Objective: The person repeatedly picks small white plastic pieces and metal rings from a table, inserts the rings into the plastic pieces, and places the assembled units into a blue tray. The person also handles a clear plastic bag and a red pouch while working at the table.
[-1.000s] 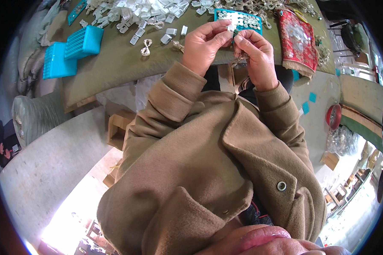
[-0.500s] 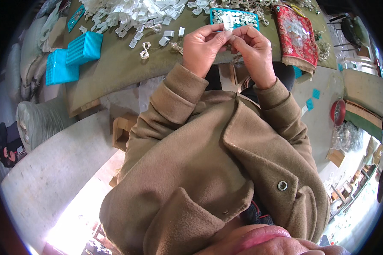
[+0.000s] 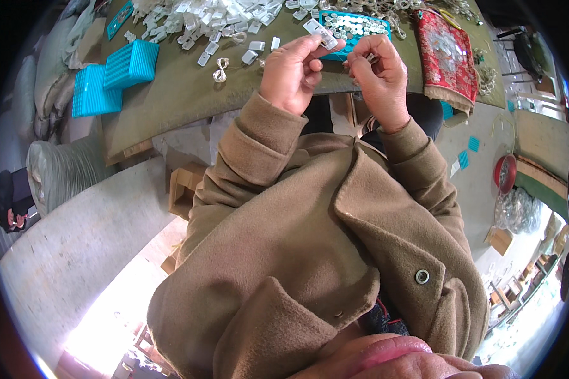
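Note:
My left hand (image 3: 291, 74) pinches a small white and clear plastic piece (image 3: 320, 34) between thumb and fingers, above the near-left edge of a blue tray (image 3: 386, 38). In that tray sit several small round, whitish discs (image 3: 355, 25). Just to the right, my right hand (image 3: 380, 74) is closed, its thumb and fingertips pressed together. Something small and thin shows at those fingertips, too fine to name. A gap separates the two hands. Left of my left hand, a bundle of pale cord (image 3: 220, 71) lies on the table near a few loose plastic pieces (image 3: 250, 57).
A large heap of white plastic pieces (image 3: 196, 22) covers the table's far left. Stacked blue trays (image 3: 131, 64) stand at the left edge. To the right, a red patterned cloth (image 3: 431, 69) carries small clear pieces and hangs over the edge. More cord bundles (image 3: 403, 20) lie behind.
My hands, together half a second ago, have come apart. The left has shifted slightly left with the plastic piece, which is now tilted; the right stays closed. The view has shifted a little.

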A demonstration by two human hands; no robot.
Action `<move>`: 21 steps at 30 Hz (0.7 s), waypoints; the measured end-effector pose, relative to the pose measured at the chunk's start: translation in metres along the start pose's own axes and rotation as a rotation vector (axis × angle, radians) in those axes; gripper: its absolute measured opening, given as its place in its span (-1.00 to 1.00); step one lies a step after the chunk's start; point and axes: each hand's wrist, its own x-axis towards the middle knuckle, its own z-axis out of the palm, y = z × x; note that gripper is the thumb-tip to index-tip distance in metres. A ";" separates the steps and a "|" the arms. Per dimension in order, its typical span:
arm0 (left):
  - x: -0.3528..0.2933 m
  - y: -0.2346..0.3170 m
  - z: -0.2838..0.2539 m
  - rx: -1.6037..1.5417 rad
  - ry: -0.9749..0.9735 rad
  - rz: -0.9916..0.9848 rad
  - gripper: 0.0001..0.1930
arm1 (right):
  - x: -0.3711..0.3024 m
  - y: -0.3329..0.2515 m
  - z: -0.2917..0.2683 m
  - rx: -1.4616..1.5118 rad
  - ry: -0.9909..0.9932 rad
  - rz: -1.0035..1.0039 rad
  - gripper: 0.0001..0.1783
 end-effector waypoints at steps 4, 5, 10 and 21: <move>0.001 0.004 -0.011 -0.354 -0.071 -0.192 -0.73 | 0.000 -0.002 0.002 -0.131 -0.018 -0.107 -0.87; 0.002 0.004 -0.013 -0.372 -0.089 -0.200 -0.73 | 0.000 -0.003 0.002 -0.211 -0.019 -0.174 -0.86; 0.001 -0.003 -0.016 -0.311 -0.025 -0.219 -0.70 | -0.003 -0.001 0.000 -0.508 -0.063 -0.311 -0.80; -0.008 -0.007 -0.025 0.189 0.034 0.007 -0.77 | 0.032 0.018 -0.033 -0.727 0.008 -0.226 -0.91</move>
